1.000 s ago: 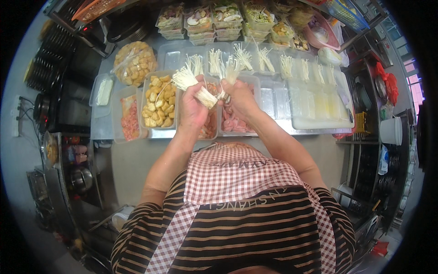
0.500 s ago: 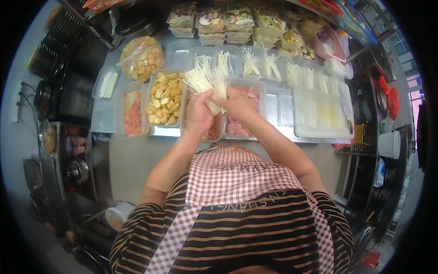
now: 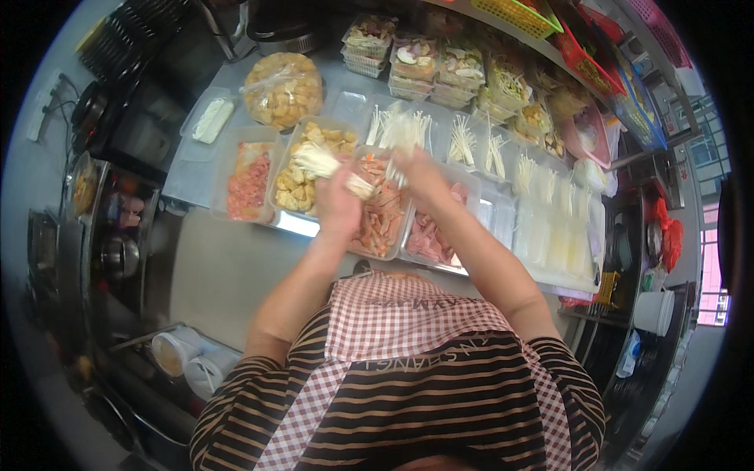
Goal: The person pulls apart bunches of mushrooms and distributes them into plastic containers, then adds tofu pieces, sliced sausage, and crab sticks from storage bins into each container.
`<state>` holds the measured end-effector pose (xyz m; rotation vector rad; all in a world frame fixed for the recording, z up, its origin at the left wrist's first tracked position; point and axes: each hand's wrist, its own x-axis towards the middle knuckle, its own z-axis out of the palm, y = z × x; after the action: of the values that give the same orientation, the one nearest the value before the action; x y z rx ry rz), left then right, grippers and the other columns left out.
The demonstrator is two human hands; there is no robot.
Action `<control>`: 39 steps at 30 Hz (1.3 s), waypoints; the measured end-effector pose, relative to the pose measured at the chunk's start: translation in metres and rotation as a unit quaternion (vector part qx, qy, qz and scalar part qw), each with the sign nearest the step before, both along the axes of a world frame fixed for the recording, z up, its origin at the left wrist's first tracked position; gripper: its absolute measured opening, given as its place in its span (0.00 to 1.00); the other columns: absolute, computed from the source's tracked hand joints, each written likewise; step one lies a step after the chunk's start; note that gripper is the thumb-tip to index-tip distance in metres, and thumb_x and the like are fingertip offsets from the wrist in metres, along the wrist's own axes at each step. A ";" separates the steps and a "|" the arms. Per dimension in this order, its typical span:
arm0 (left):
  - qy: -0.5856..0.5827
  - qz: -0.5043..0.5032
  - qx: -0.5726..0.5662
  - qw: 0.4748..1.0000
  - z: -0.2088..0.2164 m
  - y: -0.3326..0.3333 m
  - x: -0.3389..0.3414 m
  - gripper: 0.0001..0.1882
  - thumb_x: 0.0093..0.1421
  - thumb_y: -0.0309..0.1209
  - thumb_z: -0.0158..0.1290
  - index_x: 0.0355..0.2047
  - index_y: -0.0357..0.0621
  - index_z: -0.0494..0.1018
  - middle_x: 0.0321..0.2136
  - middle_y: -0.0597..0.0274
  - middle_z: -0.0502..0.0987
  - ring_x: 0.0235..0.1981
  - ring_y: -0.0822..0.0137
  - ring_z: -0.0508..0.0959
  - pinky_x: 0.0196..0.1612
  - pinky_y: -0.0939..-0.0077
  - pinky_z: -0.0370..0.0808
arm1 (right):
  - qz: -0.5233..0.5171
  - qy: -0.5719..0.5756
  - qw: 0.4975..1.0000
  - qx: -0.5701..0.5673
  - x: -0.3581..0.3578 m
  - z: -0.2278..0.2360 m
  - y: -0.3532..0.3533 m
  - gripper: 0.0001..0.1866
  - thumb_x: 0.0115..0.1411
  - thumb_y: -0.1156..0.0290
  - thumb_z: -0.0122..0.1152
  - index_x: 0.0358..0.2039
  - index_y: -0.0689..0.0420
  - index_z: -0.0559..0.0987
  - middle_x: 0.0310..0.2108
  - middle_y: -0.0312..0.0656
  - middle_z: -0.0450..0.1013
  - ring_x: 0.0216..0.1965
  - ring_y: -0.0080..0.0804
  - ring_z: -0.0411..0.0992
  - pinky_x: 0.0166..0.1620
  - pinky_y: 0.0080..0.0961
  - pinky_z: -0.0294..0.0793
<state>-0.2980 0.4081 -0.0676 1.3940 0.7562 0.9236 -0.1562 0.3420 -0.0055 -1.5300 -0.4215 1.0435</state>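
Observation:
My left hand (image 3: 339,208) is closed around a thick bunch of enoki mushrooms (image 3: 316,160), above a tub of golden fried puffs (image 3: 292,192) and a tub of orange-brown strips (image 3: 380,224). Slightly to the right, my right hand (image 3: 424,179) grips a smaller enoki bunch (image 3: 408,132); motion smears its fingers. That bunch points toward the row of clear trays, where several small enoki portions (image 3: 462,143) lie. Beneath my right forearm sits a tub of pink slices (image 3: 430,239).
A tub of reddish meat (image 3: 250,187) stands left, below a bag of golden puffs (image 3: 283,88). A white block (image 3: 212,120) lies in a tray at far left. Stacked vegetable boxes (image 3: 414,59) line the back. Several filled trays (image 3: 559,235) overlap at right.
My hands have drawn apart, splitting the enoki into two bunches. The right hand's bunch has shifted toward the tray row. The whole view has tilted.

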 end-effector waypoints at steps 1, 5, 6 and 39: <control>-0.263 0.073 -0.190 0.943 -0.014 0.016 -0.004 0.14 0.57 0.20 0.46 0.45 0.39 0.66 0.36 0.56 0.73 0.38 0.60 0.73 0.43 0.66 0.72 | 0.010 0.009 0.999 0.044 0.007 0.014 0.009 0.12 0.63 0.66 0.50 0.44 0.59 0.72 0.40 0.39 0.72 0.43 0.31 0.68 0.42 0.32 0.69; -0.432 0.062 -0.344 0.832 0.024 0.064 -0.049 0.11 0.56 0.21 0.47 0.40 0.44 0.62 0.31 0.60 0.69 0.32 0.65 0.69 0.37 0.68 0.70 | 0.055 0.016 0.996 0.071 0.051 0.028 0.071 0.15 0.62 0.64 0.53 0.45 0.59 0.70 0.45 0.44 0.69 0.44 0.31 0.67 0.37 0.31 0.73; -0.436 0.052 -0.330 0.836 0.028 0.068 -0.055 0.11 0.56 0.21 0.47 0.40 0.44 0.62 0.31 0.60 0.69 0.32 0.65 0.69 0.37 0.68 0.70 | 0.068 0.023 0.995 0.072 0.056 0.024 0.089 0.17 0.61 0.64 0.54 0.47 0.59 0.69 0.46 0.45 0.69 0.44 0.31 0.67 0.36 0.31 0.74; -0.159 -0.277 -0.350 0.881 0.025 -0.050 0.087 0.20 0.59 0.29 0.49 0.50 0.31 0.66 0.47 0.52 0.73 0.47 0.61 0.74 0.52 0.69 0.69 | 0.005 0.006 0.998 0.070 0.047 -0.022 -0.089 0.04 0.53 0.74 0.61 0.28 0.58 0.75 0.23 0.35 0.73 0.24 0.22 0.70 0.29 0.18 0.69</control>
<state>-0.2106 0.3584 -0.0424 0.7127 0.3397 0.3400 -0.1094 0.2527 -0.0276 -1.3979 -0.4842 1.0096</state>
